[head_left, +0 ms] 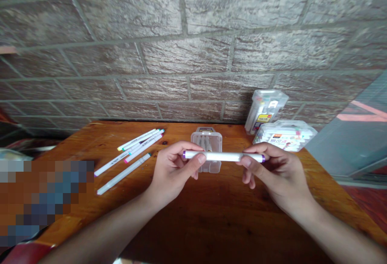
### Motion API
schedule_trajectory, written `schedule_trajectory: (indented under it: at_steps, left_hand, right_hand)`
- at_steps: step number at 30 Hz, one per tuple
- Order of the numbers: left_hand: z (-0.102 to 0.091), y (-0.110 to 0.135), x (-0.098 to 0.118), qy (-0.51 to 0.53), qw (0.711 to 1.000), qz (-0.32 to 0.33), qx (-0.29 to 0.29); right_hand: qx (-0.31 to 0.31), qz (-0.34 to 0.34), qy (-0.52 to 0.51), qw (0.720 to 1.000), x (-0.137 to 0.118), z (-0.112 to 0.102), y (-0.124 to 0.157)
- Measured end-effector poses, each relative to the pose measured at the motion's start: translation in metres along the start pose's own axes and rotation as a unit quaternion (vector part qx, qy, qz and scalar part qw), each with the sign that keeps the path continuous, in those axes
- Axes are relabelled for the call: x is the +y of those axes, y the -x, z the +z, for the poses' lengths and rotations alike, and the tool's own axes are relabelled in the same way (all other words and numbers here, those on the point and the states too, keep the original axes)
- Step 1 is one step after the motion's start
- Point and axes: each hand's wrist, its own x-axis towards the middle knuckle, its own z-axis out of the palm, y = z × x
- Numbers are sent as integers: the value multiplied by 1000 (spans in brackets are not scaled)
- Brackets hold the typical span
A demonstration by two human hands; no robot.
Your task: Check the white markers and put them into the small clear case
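Note:
A white marker [223, 156] with purple ends lies level in the air between both hands, above the wooden table [211, 215]. My left hand [173, 171] pinches its left end between thumb and fingers. My right hand [272, 171] pinches its right end the same way. Just behind the marker stands a small clear plastic box [207, 145] with a few markers inside.
Several loose white markers [133, 155] lie on the table to the left. Two clear marker cases [284, 135] sit at the back right against the brick wall [181, 54]. A blurred patch covers the left table edge. A glass panel stands at the right.

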Motion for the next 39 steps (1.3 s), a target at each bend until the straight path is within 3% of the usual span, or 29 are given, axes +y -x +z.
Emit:
schedule_trajectory:
  at_steps: [39]
  left_hand:
    - [-2, 1, -5, 8, 1000, -19, 5]
  right_hand:
    - [4, 17, -18, 1000, 0, 0, 1]
